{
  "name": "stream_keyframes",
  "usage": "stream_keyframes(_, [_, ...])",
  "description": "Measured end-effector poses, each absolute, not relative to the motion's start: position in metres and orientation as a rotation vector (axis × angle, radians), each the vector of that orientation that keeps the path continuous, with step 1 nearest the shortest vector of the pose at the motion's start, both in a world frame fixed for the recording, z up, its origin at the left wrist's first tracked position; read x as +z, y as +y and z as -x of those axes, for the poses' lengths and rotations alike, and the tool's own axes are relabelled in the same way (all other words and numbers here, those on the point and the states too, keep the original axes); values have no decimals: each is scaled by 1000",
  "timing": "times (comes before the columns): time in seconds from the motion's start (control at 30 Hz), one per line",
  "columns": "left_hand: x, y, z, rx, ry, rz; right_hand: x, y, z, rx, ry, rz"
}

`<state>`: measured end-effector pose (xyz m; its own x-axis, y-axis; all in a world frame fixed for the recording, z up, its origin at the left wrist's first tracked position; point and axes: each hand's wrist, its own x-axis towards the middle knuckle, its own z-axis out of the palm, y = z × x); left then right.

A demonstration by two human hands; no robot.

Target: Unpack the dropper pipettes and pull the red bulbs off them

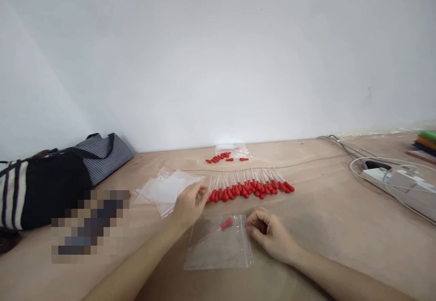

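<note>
A clear zip-lock bag [218, 253] lies flat in front of me, with one red-bulbed dropper [226, 224] inside it. My right hand [269, 233] is at the bag's zip edge, its fingers curled and thumb and fingertips pinched at the upper right corner. Behind the bag runs a row of droppers [252, 186], thin clear stems pointing away and red bulbs toward me. At the left end of this row, my left hand [192, 201] has its thumb and forefinger on the outermost dropper; the fingers partly cover it.
Several empty zip-lock bags [166, 187] overlap left of the row. More droppers [218, 157] and a plastic bag [231, 148] lie near the wall. A black and striped cloth bag [57, 178] is at left. A power strip [402, 187] with cables sits at right.
</note>
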<state>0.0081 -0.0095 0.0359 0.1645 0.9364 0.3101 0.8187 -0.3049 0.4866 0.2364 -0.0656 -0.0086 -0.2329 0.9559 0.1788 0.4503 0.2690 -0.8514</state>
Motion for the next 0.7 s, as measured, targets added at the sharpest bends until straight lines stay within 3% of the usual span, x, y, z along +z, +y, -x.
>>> stream_keyframes(0.13, [25,-58,-5,594,1213,-2453,-5,-65,-238,855,-1879,1314])
stream_keyframes(0.3, [20,-75,-7,414,1245,-2346,-2,-65,-235,790,-2027,1252])
stream_keyframes(0.7, [16,-73,-10,361,1111,-2398,1,-66,-227,605,-2253,1321])
